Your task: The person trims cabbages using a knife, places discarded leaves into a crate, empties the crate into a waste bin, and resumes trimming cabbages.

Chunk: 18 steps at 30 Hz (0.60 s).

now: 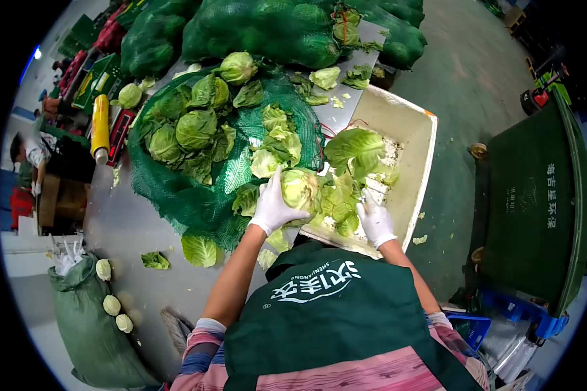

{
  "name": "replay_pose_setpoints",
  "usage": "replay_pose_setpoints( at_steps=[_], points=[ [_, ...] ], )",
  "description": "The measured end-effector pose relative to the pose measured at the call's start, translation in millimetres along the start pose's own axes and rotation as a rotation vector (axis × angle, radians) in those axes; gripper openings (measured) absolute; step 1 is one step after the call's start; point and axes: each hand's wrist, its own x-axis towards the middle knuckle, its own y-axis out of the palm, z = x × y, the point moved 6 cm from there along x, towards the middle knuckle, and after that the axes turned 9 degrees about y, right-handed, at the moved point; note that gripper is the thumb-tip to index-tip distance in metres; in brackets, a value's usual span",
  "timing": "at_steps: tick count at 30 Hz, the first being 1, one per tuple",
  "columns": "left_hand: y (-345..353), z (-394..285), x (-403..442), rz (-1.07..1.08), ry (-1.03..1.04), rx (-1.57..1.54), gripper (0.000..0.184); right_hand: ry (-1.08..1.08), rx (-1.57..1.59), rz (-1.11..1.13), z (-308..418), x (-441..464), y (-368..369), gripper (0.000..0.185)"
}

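White gloves cover both my hands. A pale green cabbage (300, 193) is gripped in my left hand (275, 207), whose fingers and thumb wrap its left side. My right hand (376, 221) is over the foam box (419, 140), its fingers bent close together beside loose leaves; I cannot make out what is between them. One large leaf (355, 151) hangs over the loose leaves in the box, above my right hand. Left of the held cabbage, a green mesh net (235, 173) lies spread under a heap of whole cabbages (195, 130) and torn leaves.
Full green net sacks (261, 29) line the far edge of the metal table (134, 221). A yellow bottle (100, 127) stands at the left beside a red device (119, 135). A large green bin (531, 202) is at the right. Other people are at the far left.
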Motion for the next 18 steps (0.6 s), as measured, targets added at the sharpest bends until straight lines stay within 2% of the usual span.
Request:
replay_pose_setpoints(
  at_steps=[2, 4, 5, 6, 8, 14, 16, 18],
  points=[
    [3, -13, 9, 0.01, -0.025, 0.025, 0.126, 0.007, 0.006, -0.094, 10, -6, 0, 0.039],
    [7, -18, 16, 0.04, -0.093, 0.217, 0.125, -0.168, 0.232, -0.379, 28, -15, -19, 0.032],
    [5, -26, 18, 0.072, -0.121, 0.226, 0.123, -0.313, 0.298, -0.39, 43, -18, -20, 0.028],
    [8, -27, 20, 0.081, -0.118, 0.229, 0.123, -0.249, 0.249, -0.171, 57, -22, -16, 0.025],
    [10, -27, 27, 0.1, -0.106, 0.261, 0.121, -0.282, 0.122, -0.067, 69, -21, 2, 0.02],
    [9, -29, 30, 0.118, -0.135, 0.271, 0.123, -0.358, 0.026, 0.01, 81, -13, 15, 0.018],
    [10, -29, 30, 0.117, -0.133, 0.302, 0.122, -0.342, 0.035, 0.042, 80, -8, 17, 0.019],
    [12, -33, 29, 0.119, -0.149, 0.317, 0.122, -0.213, -0.058, 0.143, 73, 1, 22, 0.02]
  ],
)
